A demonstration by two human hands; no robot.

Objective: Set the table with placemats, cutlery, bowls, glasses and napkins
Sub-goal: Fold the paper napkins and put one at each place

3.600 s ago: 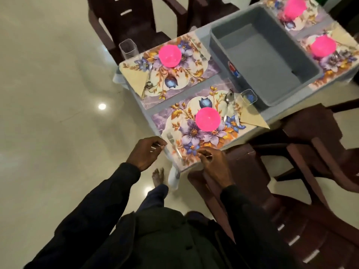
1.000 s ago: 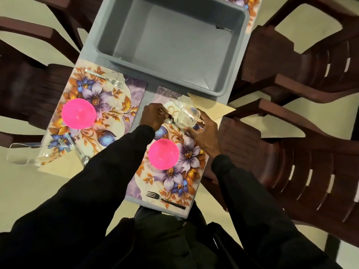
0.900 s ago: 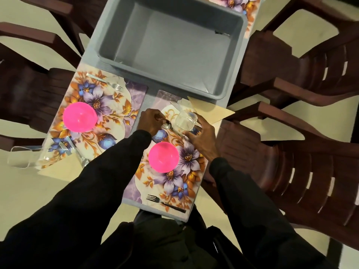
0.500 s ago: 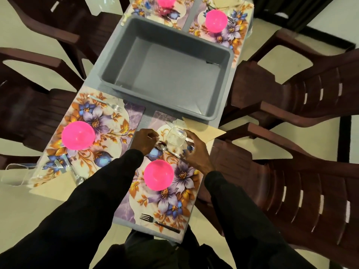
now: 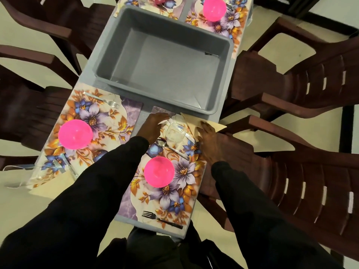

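The near floral placemat [image 5: 171, 193] carries a pink bowl [image 5: 159, 171], a fork [image 5: 162, 220] at its near end, a spoon [image 5: 164, 144] and a clear glass [image 5: 174, 132] standing upright. At the mat's far end, under the glass, lies a beige napkin [image 5: 194, 121]. My left hand [image 5: 154, 126] pinches the napkin's left corner beside the glass. On the right, my right hand [image 5: 208, 137] rests with its fingers stretched onto the napkin's right part. Neither hand touches the glass.
A grey tub [image 5: 163, 68] fills the table's middle, just beyond the napkin. The left placemat [image 5: 108, 121] holds a pink bowl [image 5: 75, 133] and fork [image 5: 105, 100]. Another bowl [image 5: 214, 8] sits far off. Brown chairs [image 5: 301, 152] crowd both sides.
My right hand has let go of the glass, which now stands on the mat. My left hand left the spoon. Both hands moved up to the napkin's corners.
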